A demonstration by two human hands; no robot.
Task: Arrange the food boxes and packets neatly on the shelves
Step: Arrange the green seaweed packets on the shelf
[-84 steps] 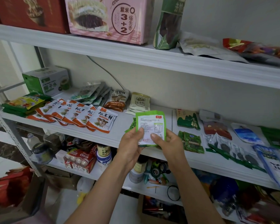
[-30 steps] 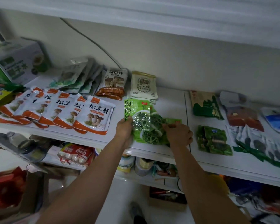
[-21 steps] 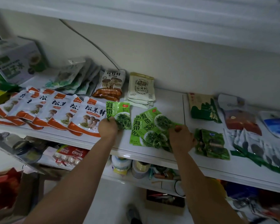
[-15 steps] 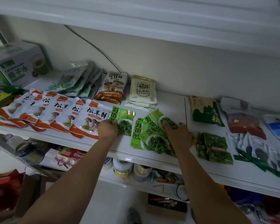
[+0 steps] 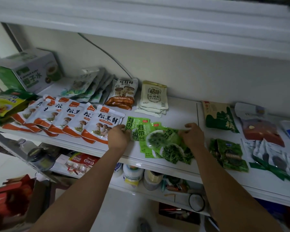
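Head: hands [image 5: 119, 136] [image 5: 192, 135] hold kelp pkts [image 5: 159, 139]

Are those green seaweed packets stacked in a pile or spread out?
Spread out: the green seaweed packets lie flat, overlapping like a fan.

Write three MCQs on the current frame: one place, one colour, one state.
1. Where are the green kelp packets relative to the white-and-orange mushroom packets?
A) right of them, on the same shelf
B) on the shelf above
C) on the shelf below

2. The box at the shelf's back left is:
A) red
B) green and white
C) blue

3. The green kelp packets lie:
A) upright in a row
B) inside a carton
C) flat and overlapping, with the left hand and right hand on them

Key:
1 A, they sit right beside the mushroom row.
2 B, it shows green panels on white card.
3 C, labels face up, edges overlap, and fingers hold them.
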